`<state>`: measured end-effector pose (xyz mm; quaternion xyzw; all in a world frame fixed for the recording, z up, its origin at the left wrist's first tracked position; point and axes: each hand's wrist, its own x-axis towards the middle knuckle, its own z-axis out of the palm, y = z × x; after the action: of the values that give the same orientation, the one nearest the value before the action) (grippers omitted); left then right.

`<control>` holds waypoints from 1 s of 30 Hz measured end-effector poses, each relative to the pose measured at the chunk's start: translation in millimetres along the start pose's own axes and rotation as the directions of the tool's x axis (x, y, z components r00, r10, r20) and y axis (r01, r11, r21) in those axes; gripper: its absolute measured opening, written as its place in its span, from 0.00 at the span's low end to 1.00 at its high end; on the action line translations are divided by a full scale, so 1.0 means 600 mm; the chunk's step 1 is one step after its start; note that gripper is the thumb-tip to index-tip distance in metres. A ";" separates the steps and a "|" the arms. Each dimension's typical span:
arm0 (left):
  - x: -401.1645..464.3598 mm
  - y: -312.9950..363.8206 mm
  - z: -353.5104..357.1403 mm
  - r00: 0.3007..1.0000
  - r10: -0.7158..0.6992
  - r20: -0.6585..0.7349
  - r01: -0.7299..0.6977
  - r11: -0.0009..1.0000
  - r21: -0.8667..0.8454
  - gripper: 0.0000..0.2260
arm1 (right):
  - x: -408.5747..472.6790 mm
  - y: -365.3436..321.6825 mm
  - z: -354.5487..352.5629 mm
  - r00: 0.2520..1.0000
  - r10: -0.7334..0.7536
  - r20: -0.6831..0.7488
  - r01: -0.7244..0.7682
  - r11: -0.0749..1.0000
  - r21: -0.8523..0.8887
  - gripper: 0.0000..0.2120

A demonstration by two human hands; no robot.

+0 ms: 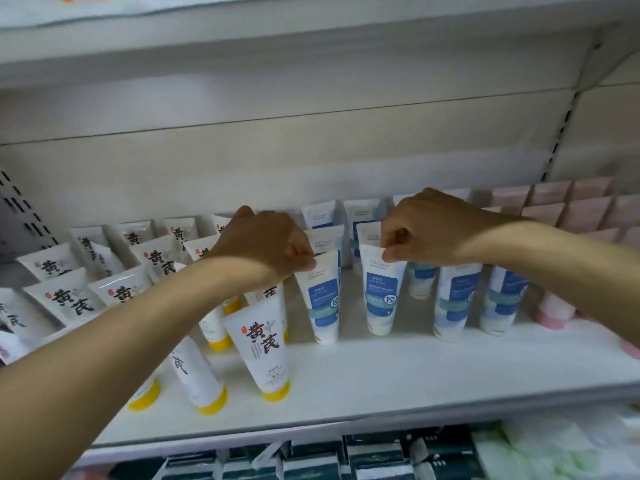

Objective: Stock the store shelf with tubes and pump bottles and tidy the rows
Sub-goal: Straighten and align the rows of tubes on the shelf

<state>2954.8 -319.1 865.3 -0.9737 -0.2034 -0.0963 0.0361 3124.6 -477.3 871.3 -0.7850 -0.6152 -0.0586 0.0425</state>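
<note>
White shelving [398, 382] filled the view, its board carrying rows of tubes standing cap-down. Near the middle of the board, a blue-labelled tube [323, 299] stood a little back from the front edge, its crimped top pinched by the left hand [266, 242]. Just beside it, a second blue-labelled tube [382, 289] was pinched at its top corner by the right hand [420, 233], fingers curled. More blue-labelled tubes [453, 299] continued toward the right end, with others behind them nearer the back panel. Toward the left end stood white tubes with yellow caps [263, 344], one at the front edge leaning slightly. At the far right end were pink tubes [554, 209], blurred. Below the front edge, dark boxes [374, 455] sat on a lower shelf, possibly cartons; the blur left that unclear.
</note>
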 end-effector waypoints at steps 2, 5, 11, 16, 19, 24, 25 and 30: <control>-0.001 0.005 0.000 1.000 0.005 -0.013 -0.005 1.000 0.019 0.09 | -0.001 0.001 0.003 1.000 0.008 0.011 -0.008 1.000 0.024 0.07; -0.005 0.010 0.001 0.999 0.009 -0.036 -0.008 0.999 0.034 0.09 | -0.006 0.005 0.003 0.999 -0.028 -0.024 0.028 1.000 -0.002 0.07; -0.013 0.018 0.001 0.999 0.018 -0.050 -0.016 0.999 0.052 0.10 | -0.019 0.007 -0.003 0.999 -0.028 0.025 0.028 1.000 0.008 0.07; -0.011 0.020 0.003 0.997 0.041 -0.069 -0.039 0.999 0.032 0.10 | -0.019 0.010 -0.006 0.998 -0.037 0.042 0.036 0.999 0.028 0.06; -0.011 0.022 0.006 0.995 0.043 -0.089 -0.044 0.999 -0.005 0.09 | -0.021 0.011 -0.009 0.998 -0.034 0.059 0.032 0.999 0.037 0.07; -0.009 0.023 0.007 0.994 0.062 -0.088 -0.063 0.998 -0.008 0.08 | -0.022 0.014 -0.010 0.996 -0.039 0.082 0.035 0.998 0.050 0.06; -0.009 0.023 0.007 0.994 0.064 -0.084 -0.065 0.998 -0.010 0.08 | -0.021 0.015 -0.011 0.996 -0.041 0.085 0.037 0.998 0.052 0.06; -0.008 0.018 0.007 0.995 0.060 -0.081 -0.062 0.998 -0.028 0.06 | -0.019 0.019 -0.012 0.994 -0.054 0.090 0.048 0.997 0.066 0.06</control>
<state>2955.8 -330.3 859.9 -0.9752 -0.1704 -0.1373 0.0324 3132.6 -492.2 876.7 -0.7692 -0.6378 -0.0039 0.0377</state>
